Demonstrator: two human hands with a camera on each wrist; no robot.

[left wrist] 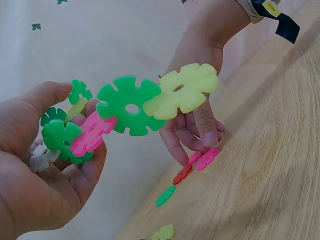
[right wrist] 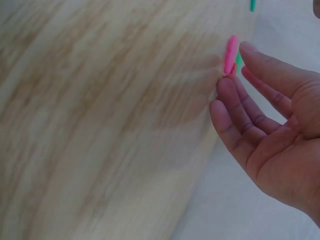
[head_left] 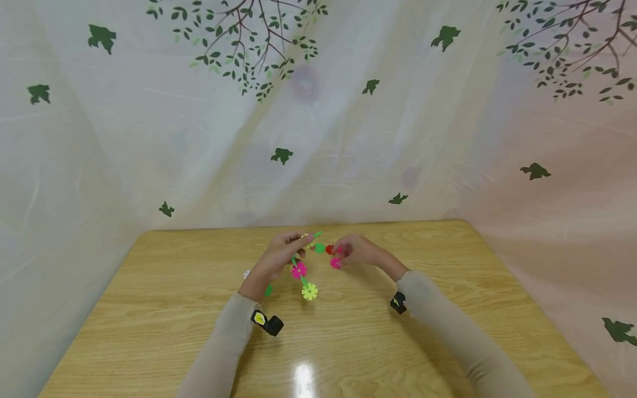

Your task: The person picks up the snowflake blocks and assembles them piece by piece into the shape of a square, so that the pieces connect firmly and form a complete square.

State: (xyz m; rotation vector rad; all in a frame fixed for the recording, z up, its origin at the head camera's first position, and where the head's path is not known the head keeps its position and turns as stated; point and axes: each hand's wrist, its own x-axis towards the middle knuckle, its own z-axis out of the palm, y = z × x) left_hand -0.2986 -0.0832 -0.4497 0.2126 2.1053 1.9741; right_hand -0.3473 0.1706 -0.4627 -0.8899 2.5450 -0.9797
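My left hand (head_left: 280, 254) grips a chain of interlocked plastic snowflake discs. In the left wrist view a big green disc (left wrist: 129, 106) and a yellow disc (left wrist: 186, 90) stick out from it, with a pink disc (left wrist: 93, 134) nearer the fingers. A white disc (left wrist: 44, 158) lies against the palm, partly hidden. Low over the table, my right hand (head_left: 359, 250) has its fingertips right at some pink discs (left wrist: 207, 159); thumb and fingers stand apart in the right wrist view. A red disc (left wrist: 182, 174) and a green disc (left wrist: 165, 195) lie in line beside these.
Another yellow disc (left wrist: 164, 233) lies farther along the wooden table (head_left: 348, 342). A pale curtain (head_left: 318, 188) printed with leaves hangs behind the table's back edge and down both sides. Black wrist cameras (head_left: 272, 325) sit on both cuffs.
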